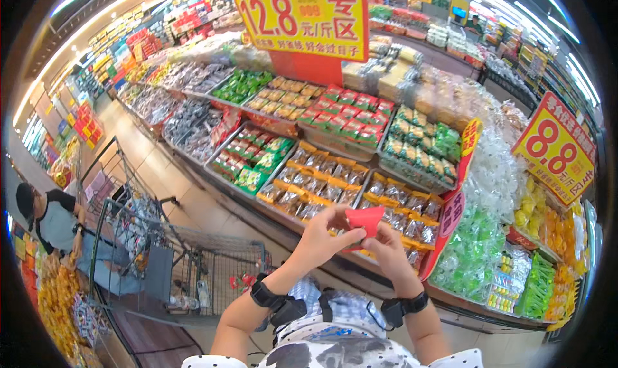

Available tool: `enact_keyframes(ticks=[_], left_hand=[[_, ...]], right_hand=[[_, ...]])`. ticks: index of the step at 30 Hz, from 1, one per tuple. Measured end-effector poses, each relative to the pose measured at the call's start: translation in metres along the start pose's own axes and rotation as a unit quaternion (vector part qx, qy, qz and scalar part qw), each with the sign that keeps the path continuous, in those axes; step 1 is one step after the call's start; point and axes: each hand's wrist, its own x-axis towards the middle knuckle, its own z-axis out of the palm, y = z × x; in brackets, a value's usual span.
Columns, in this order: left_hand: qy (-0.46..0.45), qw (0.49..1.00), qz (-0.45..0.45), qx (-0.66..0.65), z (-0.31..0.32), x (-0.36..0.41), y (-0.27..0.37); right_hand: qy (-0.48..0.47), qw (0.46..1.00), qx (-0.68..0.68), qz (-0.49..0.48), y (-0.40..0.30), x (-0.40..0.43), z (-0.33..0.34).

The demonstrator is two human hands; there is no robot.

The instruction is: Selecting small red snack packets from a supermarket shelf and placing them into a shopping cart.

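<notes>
Between my two hands is a small red packet (366, 219), held up over the front of a snack display. My left hand (321, 237) grips its left side with thumb and fingers. On its right edge, the fingertips of my right hand (388, 247) pinch it. Part of the packet is hidden behind my fingers. Just beyond my hands lie bins of clear-and-orange wrapped snacks (333, 177). Behind these sit a tray of red-and-green packets (348, 114) and a tray of green-and-gold packets (420, 148). Black bands are strapped around both my wrists.
A wire shopping cart (227, 266) with a few goods stands at my left. Beyond it are a second cart (130, 213) and a person (63, 223). Yellow price signs (304, 22) rise above the display. Bagged green-and-clear goods (473, 252) are heaped at the right.
</notes>
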Motion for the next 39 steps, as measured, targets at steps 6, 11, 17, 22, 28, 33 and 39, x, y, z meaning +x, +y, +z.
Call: enact_keyframes(ticks=[6, 11, 17, 22, 28, 33, 39], left_hand=[[-0.095, 0.99, -0.105, -0.015, 0.02, 0.008, -0.018], [-0.075, 0.989, -0.108, -0.074, 0.036, 0.021, -0.025], [0.002, 0.968, -0.192, -0.164, 0.027, 0.053, -0.04], [-0.001, 0.931, -0.278, -0.235, 0.003, 0.078, -0.038], [-0.231, 0.884, -0.361, -0.187, -0.018, 0.092, -0.039], [-0.253, 0.873, -0.353, -0.222, -0.037, 0.123, -0.038], [-0.406, 0.898, -0.109, 0.131, -0.071, 0.163, -0.032]], right_hand=[[0.056, 0.996, -0.064, -0.041, 0.015, -0.017, -0.022], [0.102, 0.988, -0.113, -0.035, 0.008, -0.023, -0.029], [0.14, 0.792, -0.58, -0.13, 0.003, -0.008, -0.002], [0.15, 0.837, -0.506, -0.146, -0.02, 0.008, -0.008], [0.048, 0.863, -0.458, -0.207, -0.039, 0.056, 0.002], [0.151, 0.903, -0.373, -0.15, -0.038, 0.091, 0.001], [0.213, 0.92, -0.328, -0.024, -0.05, 0.129, 0.004]])
